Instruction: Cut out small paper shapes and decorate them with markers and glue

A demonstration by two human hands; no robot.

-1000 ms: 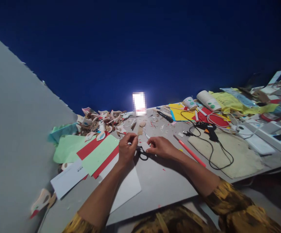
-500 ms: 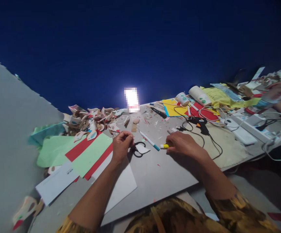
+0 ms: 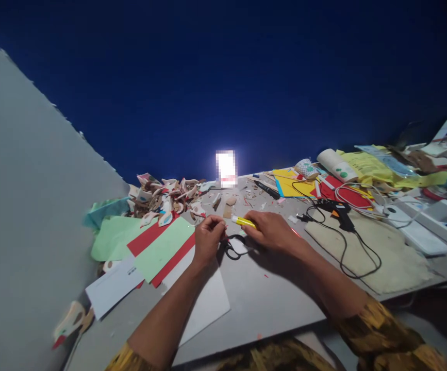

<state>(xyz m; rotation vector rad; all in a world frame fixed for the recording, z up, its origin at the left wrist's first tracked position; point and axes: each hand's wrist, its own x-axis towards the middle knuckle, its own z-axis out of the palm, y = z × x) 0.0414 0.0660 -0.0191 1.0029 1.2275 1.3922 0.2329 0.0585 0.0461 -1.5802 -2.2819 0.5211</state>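
Observation:
My left hand (image 3: 208,239) is closed in a pinch on a tiny piece I cannot make out, just above the grey table (image 3: 269,293). My right hand (image 3: 270,231) holds a small yellow glue stick (image 3: 244,222), its white tip pointing left toward my left fingers. Black-handled scissors (image 3: 234,246) lie on the table between and below both hands, next to a small white paper cut-out (image 3: 242,247).
Green and red paper sheets (image 3: 161,247) and white sheets (image 3: 208,301) lie at the left. A heap of cut-out shapes (image 3: 165,198) sits behind. At the right are a glue gun (image 3: 337,210) with black cable, a beige mat (image 3: 378,250), yellow papers and a paper cup (image 3: 334,164).
My right hand reached right to the yellow glue stick, picked it up and brought it back beside my left hand. My left hand has stayed pinched in place.

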